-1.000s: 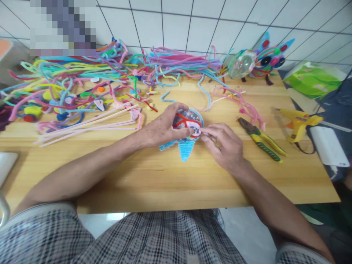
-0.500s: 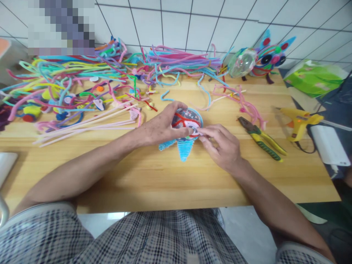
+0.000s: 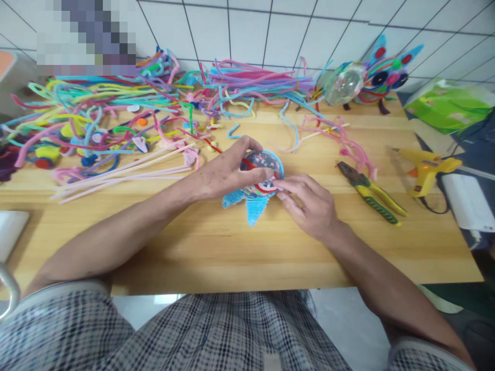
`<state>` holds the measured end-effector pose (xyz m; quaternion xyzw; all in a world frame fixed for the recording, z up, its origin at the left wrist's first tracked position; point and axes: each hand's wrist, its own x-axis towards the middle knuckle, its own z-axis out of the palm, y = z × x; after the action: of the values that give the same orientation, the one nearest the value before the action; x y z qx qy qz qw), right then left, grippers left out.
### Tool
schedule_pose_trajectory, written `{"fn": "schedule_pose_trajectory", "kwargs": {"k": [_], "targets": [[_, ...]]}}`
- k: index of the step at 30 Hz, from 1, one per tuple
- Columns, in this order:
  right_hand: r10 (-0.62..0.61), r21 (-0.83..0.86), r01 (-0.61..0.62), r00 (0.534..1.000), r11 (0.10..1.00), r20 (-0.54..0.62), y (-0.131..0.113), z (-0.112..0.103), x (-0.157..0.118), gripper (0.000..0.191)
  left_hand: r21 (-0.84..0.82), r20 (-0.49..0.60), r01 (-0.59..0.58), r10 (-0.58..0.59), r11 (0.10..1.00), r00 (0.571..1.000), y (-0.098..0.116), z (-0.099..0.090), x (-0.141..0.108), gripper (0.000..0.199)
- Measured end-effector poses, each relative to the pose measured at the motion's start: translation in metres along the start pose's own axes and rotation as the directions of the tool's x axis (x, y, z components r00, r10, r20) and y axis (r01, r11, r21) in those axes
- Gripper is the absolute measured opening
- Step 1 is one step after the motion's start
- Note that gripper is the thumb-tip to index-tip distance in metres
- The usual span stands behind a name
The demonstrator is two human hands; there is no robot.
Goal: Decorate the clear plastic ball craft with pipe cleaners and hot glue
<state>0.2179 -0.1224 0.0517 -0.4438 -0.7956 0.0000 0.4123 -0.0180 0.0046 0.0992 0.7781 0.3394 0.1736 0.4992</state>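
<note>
A round, see-through craft ball (image 3: pixel 266 161), trimmed with red and blue pipe cleaner, rests on the wood near the middle. Two light-blue wrapped points (image 3: pixel 256 209) jut from its near side. My left hand (image 3: pixel 224 172) grips it from the left, fingers over the far side and thumb pressing on the front. At its right edge, my right hand (image 3: pixel 311 203) pinches a thin pale-pink pipe cleaner (image 3: pixel 266 188) laid along the red loop. Fingers cover part of that strand.
Loose pipe cleaners (image 3: pixel 116 98) crowd the back left, and a pink-purple bundle (image 3: pixel 255 80) lies behind the ball. Pliers (image 3: pixel 369 193), a yellow glue gun (image 3: pixel 427 167) and a white power bank (image 3: pixel 467 202) sit right. A decorated figure (image 3: pixel 386 80) stands at the back right.
My left thumb has shifted slightly up and right on the ball, and the ball has tilted a little. My right fingertips have moved slightly left, still pinching the pale strand.
</note>
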Motion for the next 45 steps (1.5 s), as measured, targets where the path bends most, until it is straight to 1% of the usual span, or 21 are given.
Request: {"fn": "schedule_pose_trajectory", "kwargs": {"k": [5,10,12,14,19,22,25,28,31,36,41,45], "targets": [[-0.008,0.016,0.008,1.000,1.000,0.005,-0.001,0.001,0.001,0.038,0.052,0.010,-0.008,0.007,0.999,1.000,0.000,-0.003,0.004,0.068],[0.012,0.011,-0.012,1.000,1.000,0.013,-0.002,0.000,0.000,0.037,0.120,0.058,-0.073,0.066,0.990,0.996,0.004,-0.006,0.005,0.076],[0.003,0.019,-0.003,1.000,1.000,0.002,-0.002,0.000,0.000,0.038,0.164,0.080,-0.081,0.069,0.983,0.994,0.006,-0.007,0.004,0.075],[-0.008,0.023,0.008,1.000,1.000,-0.010,-0.002,0.000,0.000,0.039,0.173,0.088,-0.077,0.062,0.982,0.994,0.007,-0.007,0.004,0.071],[-0.013,0.023,0.013,1.000,1.000,-0.018,0.001,0.001,-0.002,0.044,0.062,0.085,-0.028,0.023,0.998,0.996,0.006,-0.005,0.002,0.056],[-0.020,-0.003,0.020,1.000,1.000,-0.015,0.003,0.002,-0.003,0.043,0.024,0.071,0.015,-0.016,1.000,0.997,0.005,-0.004,0.002,0.059],[-0.031,-0.031,0.031,0.999,0.999,-0.027,0.003,0.002,-0.002,0.043,0.023,0.014,0.049,-0.049,0.999,0.999,0.005,0.000,0.002,0.064],[-0.017,-0.042,0.015,0.998,0.999,-0.058,0.005,0.001,-0.002,0.046,-0.027,-0.018,0.044,-0.045,0.999,0.999,0.004,0.005,0.003,0.060],[0.010,-0.053,-0.015,0.997,0.998,-0.078,0.008,-0.001,-0.003,0.048,-0.115,-0.017,0.018,-0.020,0.993,1.000,0.001,0.009,0.003,0.057],[-0.001,-0.066,-0.004,0.997,0.998,-0.079,0.010,-0.003,-0.005,0.052,-0.172,0.003,0.065,-0.066,0.983,0.998,0.001,0.008,0.002,0.046],[-0.001,-0.097,-0.006,0.997,0.995,-0.072,0.008,-0.003,-0.004,0.052,-0.170,0.051,0.093,-0.086,0.981,0.995,0.005,0.006,0.002,0.056],[-0.018,-0.089,0.010,0.996,0.996,-0.089,0.007,-0.003,-0.003,0.053,-0.133,0.042,0.067,-0.062,0.989,0.997,0.003,0.007,0.004,0.062]]}}
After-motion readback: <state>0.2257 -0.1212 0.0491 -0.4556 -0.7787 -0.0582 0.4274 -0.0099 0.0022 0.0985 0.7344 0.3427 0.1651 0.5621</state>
